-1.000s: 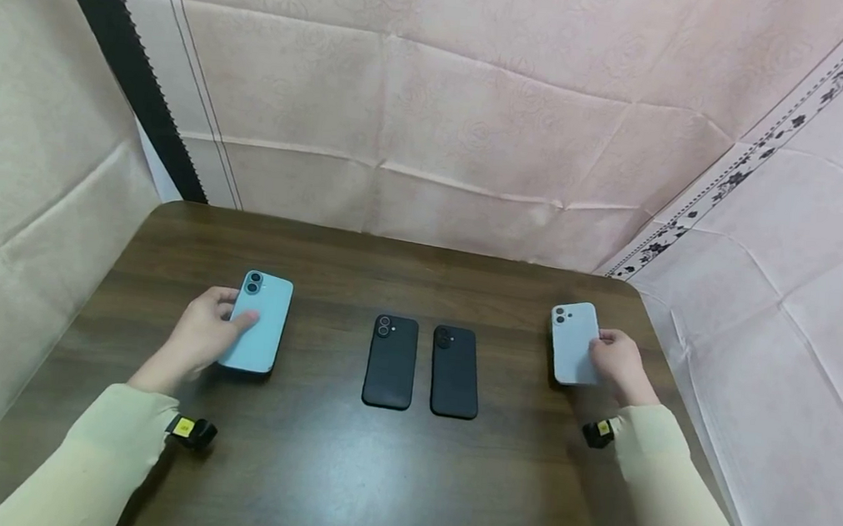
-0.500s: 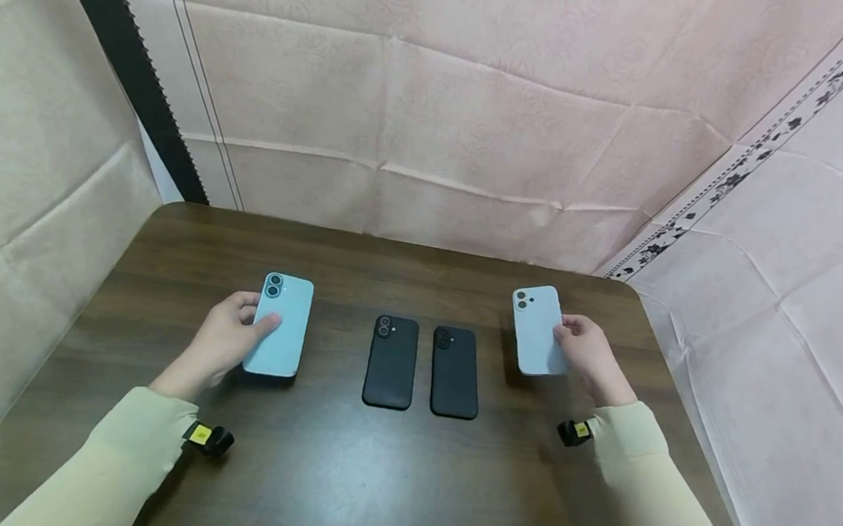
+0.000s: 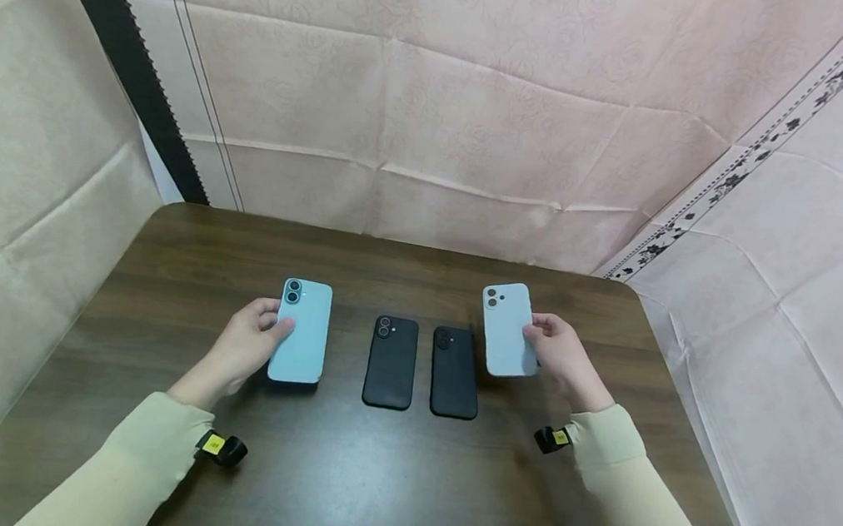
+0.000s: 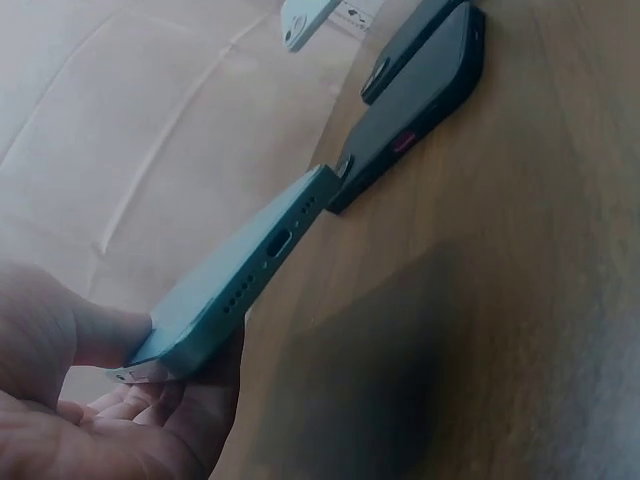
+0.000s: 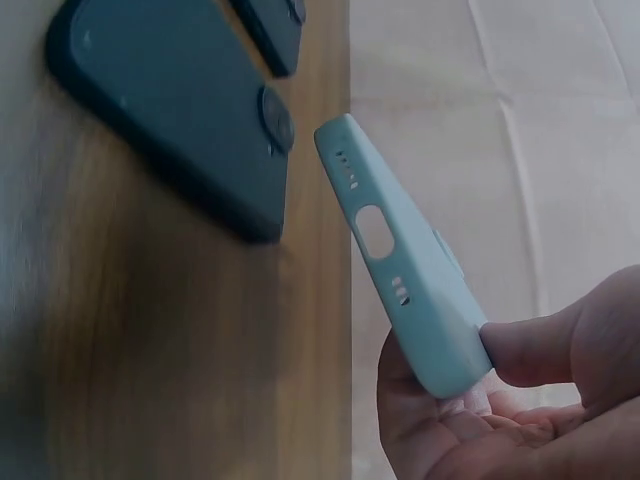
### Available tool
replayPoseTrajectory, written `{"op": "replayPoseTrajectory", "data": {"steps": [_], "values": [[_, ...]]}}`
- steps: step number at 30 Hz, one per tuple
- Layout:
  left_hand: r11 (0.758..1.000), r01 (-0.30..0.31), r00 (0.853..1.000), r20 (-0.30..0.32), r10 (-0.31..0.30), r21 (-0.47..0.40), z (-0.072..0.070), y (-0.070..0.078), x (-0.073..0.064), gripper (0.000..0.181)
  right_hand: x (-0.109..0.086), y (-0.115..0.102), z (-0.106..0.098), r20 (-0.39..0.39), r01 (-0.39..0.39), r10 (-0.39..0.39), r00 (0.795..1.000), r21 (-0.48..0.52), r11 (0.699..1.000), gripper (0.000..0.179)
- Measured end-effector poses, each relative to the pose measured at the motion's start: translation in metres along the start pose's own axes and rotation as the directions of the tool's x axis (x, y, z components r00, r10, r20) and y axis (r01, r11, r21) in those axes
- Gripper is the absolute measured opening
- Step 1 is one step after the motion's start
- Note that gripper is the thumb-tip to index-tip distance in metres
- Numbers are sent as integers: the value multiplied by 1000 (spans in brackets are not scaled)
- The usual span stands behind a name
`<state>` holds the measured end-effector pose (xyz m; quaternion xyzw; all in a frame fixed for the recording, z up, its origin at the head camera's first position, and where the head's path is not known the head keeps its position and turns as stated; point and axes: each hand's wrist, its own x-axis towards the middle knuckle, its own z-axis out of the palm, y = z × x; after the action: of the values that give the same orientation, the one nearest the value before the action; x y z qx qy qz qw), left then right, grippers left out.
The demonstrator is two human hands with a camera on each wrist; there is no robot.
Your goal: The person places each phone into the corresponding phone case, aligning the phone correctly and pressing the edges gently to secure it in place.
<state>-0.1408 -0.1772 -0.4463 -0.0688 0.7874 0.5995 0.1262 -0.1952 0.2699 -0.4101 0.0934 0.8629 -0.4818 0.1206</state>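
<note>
In the head view my left hand (image 3: 242,350) grips a light blue phone (image 3: 304,332) by its left edge, thumb on the back. The left wrist view shows the phone's bottom edge (image 4: 270,245), tilted and raised over its shadow. My right hand (image 3: 565,361) pinches a pale blue phone case (image 3: 507,333) at its right edge, above the table. Through the case's port cutout (image 5: 376,232) the right wrist view shows light. Between the hands lie a black phone (image 3: 390,365) and a second black phone-shaped item (image 3: 455,376), side by side, backs up. Whether that second one is a phone or a case, I cannot tell.
Everything lies on or over a dark wooden table (image 3: 342,482) with rounded far corners. Pale creased cloth (image 3: 479,118) hangs behind and on both sides. Each wrist carries a small black camera, the left one (image 3: 224,450) close above the tabletop.
My left hand has carried the blue phone rightward, and my right hand has brought the pale blue case leftward, both closer to the black pair. The black pair has not moved.
</note>
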Motion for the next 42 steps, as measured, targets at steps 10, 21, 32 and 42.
{"op": "replayPoseTrajectory", "data": {"steps": [10, 21, 32, 42], "values": [[999, 7, 1000, 18, -7, -31, 13, 2, 1, 48, -4, -15, 27, 71, -37, 31, 997, 82, 996, 39], [993, 39, 998, 53, -33, -109, 27, 6, 4, 46, -7, -27, 51, 102, -29, 12, 995, 164, 986, 34], [990, 42, 998, 48, -36, -135, 51, 7, 6, 41, -10, -35, 69, 105, 31, -59, 993, 255, 966, 30], [986, 40, 998, 52, -32, -160, 64, 6, 4, 41, -16, -39, 89, 150, 40, -82, 985, 264, 964, 25]]}}
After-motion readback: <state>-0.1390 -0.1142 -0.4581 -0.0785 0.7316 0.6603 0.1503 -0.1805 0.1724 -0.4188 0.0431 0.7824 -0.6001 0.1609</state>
